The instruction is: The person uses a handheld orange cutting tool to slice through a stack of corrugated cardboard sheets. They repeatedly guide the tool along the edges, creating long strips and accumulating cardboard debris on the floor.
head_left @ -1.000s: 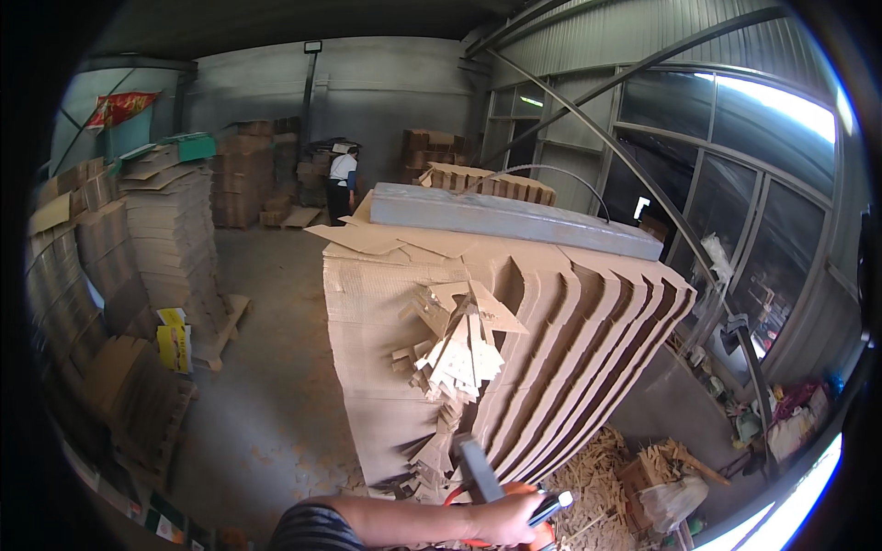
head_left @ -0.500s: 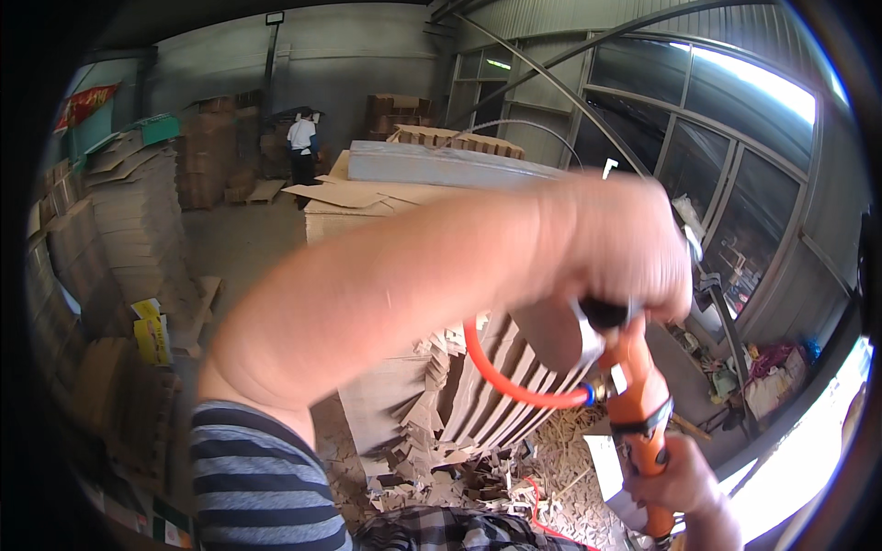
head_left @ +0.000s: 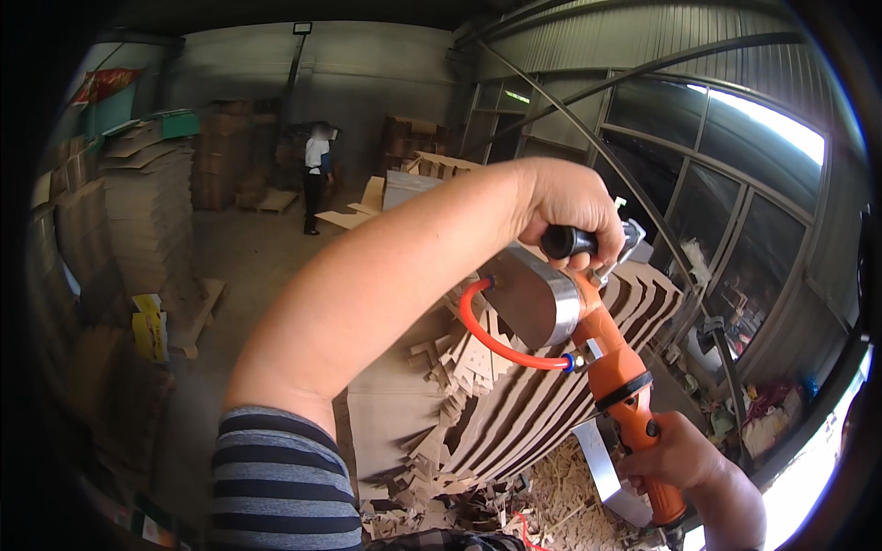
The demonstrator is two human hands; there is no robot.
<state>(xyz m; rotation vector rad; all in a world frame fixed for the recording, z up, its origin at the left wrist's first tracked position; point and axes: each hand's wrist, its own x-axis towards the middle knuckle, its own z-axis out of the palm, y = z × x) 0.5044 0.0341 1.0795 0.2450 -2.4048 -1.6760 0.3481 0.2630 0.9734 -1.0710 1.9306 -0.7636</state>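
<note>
Orange plastic-bodied power tool with a shiny metal guard (head_left: 588,340) sat right of centre in the frame, angled down to the lower right, red coiled hose (head_left: 496,340) looping off its head. Left hand (head_left: 570,207) was clamped around the black top knob (head_left: 567,241), fingers curled shut on it. Right hand (head_left: 684,455) wrapped the orange rear handle at lower right, fingers closed around it. Behind and below the tool: slanted stack of cut brown cardboard sheets (head_left: 514,413), offcuts littering the floor at lower centre. Tall cardboard piles (head_left: 152,211) at upper left; a person in a white top (head_left: 317,174) stood far back, upper centre. Judgement: keeping both grips firm and the hose clear of the stack edge would serve the trimming well.
</note>
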